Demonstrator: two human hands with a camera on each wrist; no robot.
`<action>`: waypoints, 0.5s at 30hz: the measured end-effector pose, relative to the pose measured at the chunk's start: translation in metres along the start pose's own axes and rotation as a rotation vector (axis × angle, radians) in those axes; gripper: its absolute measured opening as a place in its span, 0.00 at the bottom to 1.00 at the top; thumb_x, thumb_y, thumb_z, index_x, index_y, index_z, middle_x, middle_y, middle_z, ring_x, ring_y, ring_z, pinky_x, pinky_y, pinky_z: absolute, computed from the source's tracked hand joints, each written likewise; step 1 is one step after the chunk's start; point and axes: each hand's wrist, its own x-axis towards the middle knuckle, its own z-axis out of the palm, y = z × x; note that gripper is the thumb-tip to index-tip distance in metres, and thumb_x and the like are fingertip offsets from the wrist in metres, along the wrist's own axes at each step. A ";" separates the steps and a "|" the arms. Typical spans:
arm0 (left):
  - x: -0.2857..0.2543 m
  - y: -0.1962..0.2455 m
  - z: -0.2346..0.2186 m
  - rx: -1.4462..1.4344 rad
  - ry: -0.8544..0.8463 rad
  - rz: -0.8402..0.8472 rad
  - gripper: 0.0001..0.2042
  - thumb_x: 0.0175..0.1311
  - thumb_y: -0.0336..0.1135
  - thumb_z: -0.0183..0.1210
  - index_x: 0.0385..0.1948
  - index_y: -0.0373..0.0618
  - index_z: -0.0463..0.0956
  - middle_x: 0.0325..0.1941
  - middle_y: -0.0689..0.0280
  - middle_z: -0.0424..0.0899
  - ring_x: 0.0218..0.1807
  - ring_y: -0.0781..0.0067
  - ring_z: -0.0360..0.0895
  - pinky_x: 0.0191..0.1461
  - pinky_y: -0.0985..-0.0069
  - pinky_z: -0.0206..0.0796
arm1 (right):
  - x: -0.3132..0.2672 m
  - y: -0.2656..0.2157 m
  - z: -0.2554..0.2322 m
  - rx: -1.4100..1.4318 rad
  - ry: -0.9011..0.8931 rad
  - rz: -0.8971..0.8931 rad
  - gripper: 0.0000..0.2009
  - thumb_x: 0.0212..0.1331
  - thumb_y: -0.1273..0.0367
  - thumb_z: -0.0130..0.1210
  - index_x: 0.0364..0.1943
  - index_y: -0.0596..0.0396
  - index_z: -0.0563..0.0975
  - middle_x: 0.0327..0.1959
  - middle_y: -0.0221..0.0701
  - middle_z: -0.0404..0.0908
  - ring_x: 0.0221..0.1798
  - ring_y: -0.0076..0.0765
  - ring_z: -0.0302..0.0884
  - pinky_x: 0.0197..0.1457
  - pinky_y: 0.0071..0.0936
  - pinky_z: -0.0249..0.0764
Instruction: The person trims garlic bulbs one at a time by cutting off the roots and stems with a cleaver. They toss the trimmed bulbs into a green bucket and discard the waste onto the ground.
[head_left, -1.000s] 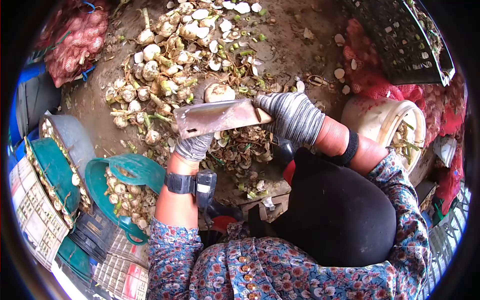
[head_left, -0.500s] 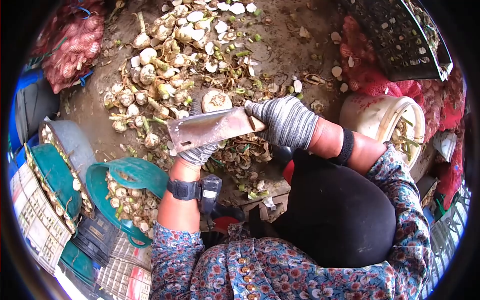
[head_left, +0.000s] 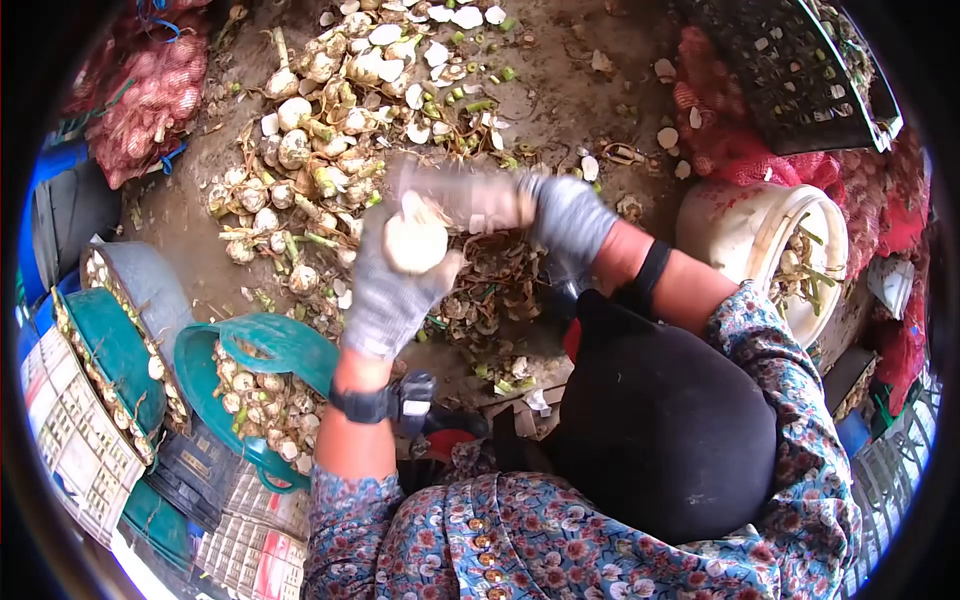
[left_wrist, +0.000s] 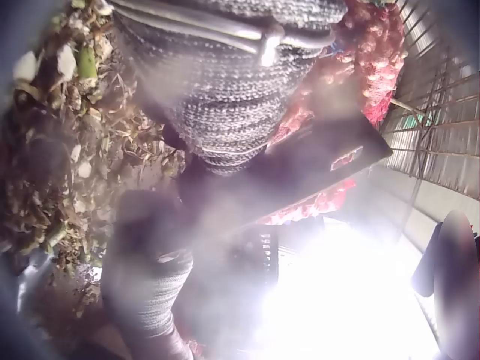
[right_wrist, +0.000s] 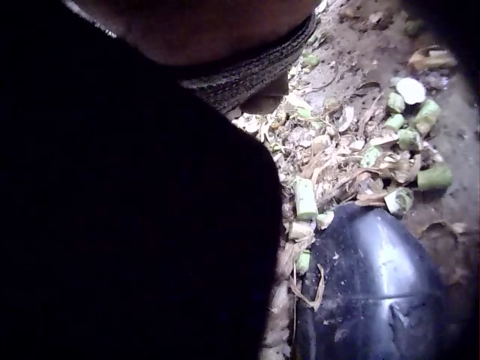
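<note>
In the head view my gloved left hand (head_left: 388,305) holds a pale garlic bulb (head_left: 416,245), its cut-looking face turned up. My gloved right hand (head_left: 572,215) grips the handle of a cleaver (head_left: 455,192), blurred by motion, its blade just beyond the bulb. The left wrist view has the knitted glove of the left hand (left_wrist: 225,97) up close, with the dark cleaver blade (left_wrist: 315,161) behind it and the right hand (left_wrist: 154,289) below. Only a grey glove cuff (right_wrist: 240,82) of the right hand shows in the right wrist view.
Untrimmed garlic (head_left: 300,150) lies heaped ahead on the ground, among stem scraps. A green basket (head_left: 190,370) of bulbs stands at left, a white bucket (head_left: 705,230) with stems at right. A black crate (head_left: 790,90) is at far right; a black boot (right_wrist: 375,277) is below.
The cleaver has swung from over the left hand to beyond the bulb and blurred. The left hand has turned, bringing the bulb nearer the body with a pale face up.
</note>
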 end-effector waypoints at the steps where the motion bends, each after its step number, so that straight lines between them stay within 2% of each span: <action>1: -0.001 0.025 -0.012 -0.392 0.026 -0.340 0.34 0.46 0.33 0.75 0.56 0.47 0.64 0.50 0.65 0.73 0.49 0.70 0.75 0.56 0.71 0.73 | 0.003 0.016 0.000 0.080 0.018 0.172 0.15 0.55 0.62 0.60 0.45 0.51 0.78 0.36 0.42 0.85 0.38 0.51 0.84 0.40 0.44 0.78; 2: 0.003 0.040 -0.014 -0.489 0.066 -0.316 0.36 0.43 0.35 0.77 0.56 0.47 0.65 0.49 0.64 0.74 0.49 0.69 0.76 0.54 0.71 0.73 | -0.003 0.030 -0.001 0.050 0.082 0.208 0.16 0.57 0.60 0.60 0.47 0.51 0.78 0.38 0.43 0.85 0.39 0.48 0.85 0.42 0.42 0.79; 3: 0.006 0.041 -0.015 -0.447 0.095 -0.207 0.32 0.46 0.28 0.72 0.55 0.49 0.66 0.49 0.66 0.74 0.47 0.73 0.76 0.51 0.75 0.74 | -0.001 0.023 -0.012 0.018 0.144 0.223 0.18 0.59 0.58 0.61 0.48 0.52 0.79 0.39 0.43 0.85 0.39 0.45 0.85 0.43 0.40 0.79; 5: 0.002 0.027 -0.001 -0.517 0.089 -0.402 0.35 0.46 0.32 0.76 0.57 0.48 0.65 0.49 0.63 0.75 0.48 0.69 0.76 0.53 0.71 0.74 | -0.002 0.007 -0.004 0.499 0.136 0.138 0.22 0.61 0.49 0.61 0.44 0.54 0.79 0.28 0.31 0.82 0.29 0.31 0.78 0.38 0.32 0.77; 6: 0.007 0.024 0.004 -0.540 0.081 -0.435 0.34 0.47 0.32 0.76 0.57 0.48 0.66 0.50 0.63 0.74 0.48 0.70 0.76 0.52 0.71 0.75 | -0.002 -0.013 -0.007 0.615 0.094 0.079 0.23 0.61 0.47 0.61 0.42 0.54 0.79 0.27 0.28 0.80 0.28 0.29 0.77 0.36 0.30 0.76; 7: 0.013 0.021 0.013 -0.438 0.148 -0.248 0.36 0.43 0.33 0.77 0.57 0.48 0.67 0.52 0.62 0.73 0.52 0.64 0.74 0.57 0.65 0.72 | -0.004 -0.030 -0.016 0.732 0.046 0.018 0.24 0.60 0.45 0.61 0.41 0.54 0.80 0.26 0.26 0.79 0.27 0.27 0.75 0.34 0.29 0.75; 9: 0.028 0.021 0.015 0.096 0.158 0.036 0.43 0.36 0.33 0.78 0.61 0.52 0.64 0.56 0.60 0.72 0.58 0.57 0.71 0.62 0.60 0.68 | -0.011 -0.052 -0.042 0.978 -0.298 0.019 0.26 0.61 0.43 0.59 0.40 0.55 0.80 0.26 0.25 0.78 0.26 0.23 0.74 0.32 0.27 0.73; 10: 0.026 0.026 0.016 0.181 0.122 -0.043 0.48 0.31 0.33 0.78 0.63 0.50 0.63 0.57 0.57 0.71 0.63 0.49 0.66 0.68 0.56 0.62 | -0.008 -0.065 -0.051 0.760 -0.346 0.101 0.25 0.59 0.46 0.63 0.40 0.56 0.80 0.27 0.26 0.79 0.30 0.24 0.76 0.36 0.26 0.75; 11: 0.029 0.030 0.013 0.162 0.182 -0.011 0.50 0.31 0.33 0.78 0.66 0.48 0.60 0.59 0.55 0.69 0.63 0.51 0.66 0.69 0.59 0.61 | -0.001 -0.054 -0.024 0.924 -0.150 -0.163 0.22 0.56 0.51 0.67 0.41 0.56 0.80 0.29 0.27 0.80 0.35 0.25 0.78 0.42 0.27 0.76; 13: 0.022 0.024 0.009 -0.088 0.152 -0.136 0.49 0.38 0.37 0.77 0.67 0.47 0.58 0.64 0.54 0.65 0.68 0.50 0.62 0.70 0.55 0.58 | -0.001 -0.059 -0.027 0.931 -0.099 -0.195 0.22 0.53 0.55 0.71 0.44 0.55 0.79 0.34 0.28 0.82 0.41 0.26 0.78 0.48 0.29 0.76; 14: 0.023 0.016 0.016 -0.272 0.202 -0.263 0.44 0.49 0.42 0.73 0.68 0.45 0.57 0.64 0.56 0.66 0.65 0.56 0.66 0.69 0.60 0.61 | 0.000 -0.055 -0.032 0.669 0.009 -0.287 0.25 0.52 0.54 0.71 0.48 0.53 0.78 0.37 0.30 0.83 0.42 0.27 0.79 0.49 0.30 0.76; 15: 0.023 0.009 0.023 -0.461 0.276 -0.383 0.39 0.59 0.46 0.69 0.68 0.44 0.56 0.63 0.57 0.68 0.63 0.62 0.71 0.68 0.65 0.64 | -0.003 -0.053 -0.033 0.658 0.012 -0.276 0.25 0.52 0.54 0.71 0.49 0.53 0.77 0.38 0.32 0.83 0.42 0.29 0.79 0.50 0.30 0.76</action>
